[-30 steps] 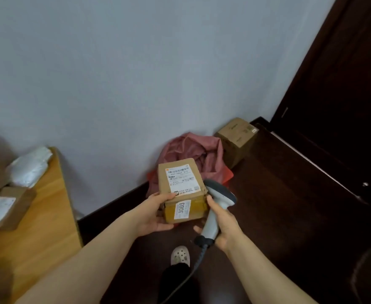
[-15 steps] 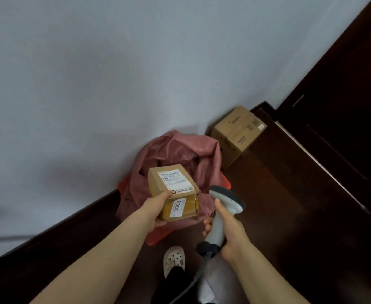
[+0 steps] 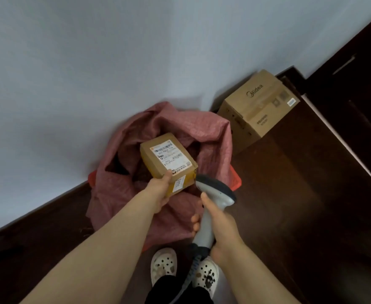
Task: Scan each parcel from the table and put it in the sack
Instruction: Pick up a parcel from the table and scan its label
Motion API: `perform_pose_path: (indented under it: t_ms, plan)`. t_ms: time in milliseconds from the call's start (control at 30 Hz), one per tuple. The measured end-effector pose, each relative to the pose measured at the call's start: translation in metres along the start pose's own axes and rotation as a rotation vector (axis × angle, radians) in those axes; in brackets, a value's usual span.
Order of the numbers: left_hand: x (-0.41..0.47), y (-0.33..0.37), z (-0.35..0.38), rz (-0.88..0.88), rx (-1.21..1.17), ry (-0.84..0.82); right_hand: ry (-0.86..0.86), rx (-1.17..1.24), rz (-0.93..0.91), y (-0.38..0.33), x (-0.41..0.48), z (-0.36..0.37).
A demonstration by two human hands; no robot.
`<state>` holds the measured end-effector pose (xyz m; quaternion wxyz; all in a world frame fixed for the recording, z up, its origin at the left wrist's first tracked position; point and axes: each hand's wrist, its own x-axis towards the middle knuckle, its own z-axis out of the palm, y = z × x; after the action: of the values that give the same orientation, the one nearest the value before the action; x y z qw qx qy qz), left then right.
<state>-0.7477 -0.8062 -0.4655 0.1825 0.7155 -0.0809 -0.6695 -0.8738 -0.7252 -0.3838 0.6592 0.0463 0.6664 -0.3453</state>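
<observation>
A left hand (image 3: 158,195) gripped a small taped cardboard parcel (image 3: 168,160), thumb on its white label, over the open mouth of a crinkled red woven sack (image 3: 204,132). To its right, the right hand (image 3: 218,224) had its fingers (image 3: 196,222) curled round the smooth grey handle of a barcode scanner (image 3: 215,194), with a large cardboard box (image 3: 259,106) on the dark floor (image 3: 289,194) beyond.

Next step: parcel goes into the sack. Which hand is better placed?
Left. The left hand grips the parcel just above the open mouth of the sack. The right hand is wrapped round the scanner, so it has no free fingers.
</observation>
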Motion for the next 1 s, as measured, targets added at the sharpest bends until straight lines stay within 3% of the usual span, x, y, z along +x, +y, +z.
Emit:
perform_pose_path:
  t_ms: [133, 267, 467, 667, 833, 1000]
  plan:
    - [-0.021, -0.006, -0.008, 0.022, 0.206, 0.042, 0.018, -0.010, 0.021, -0.002, -0.016, 0.002]
    - [-0.080, 0.006, -0.035, 0.250, 0.508, 0.085, 0.008, -0.022, 0.009, -0.009, -0.072, 0.015]
    - [-0.200, 0.014, -0.091, 0.445, 0.926, 0.152, -0.080, -0.085, -0.064, -0.012, -0.183, 0.045]
    - [-0.326, -0.022, -0.160, 0.609, 1.191, 0.422, -0.291, -0.249, -0.064, 0.020, -0.272, 0.067]
    - [-0.415, -0.096, -0.226, 0.600, 1.257, 0.755, -0.520, -0.406, -0.043, 0.081, -0.335, 0.080]
    - [-0.478, -0.184, -0.300, 0.411, 1.191, 0.947, -0.705, -0.586, 0.008, 0.160, -0.393, 0.090]
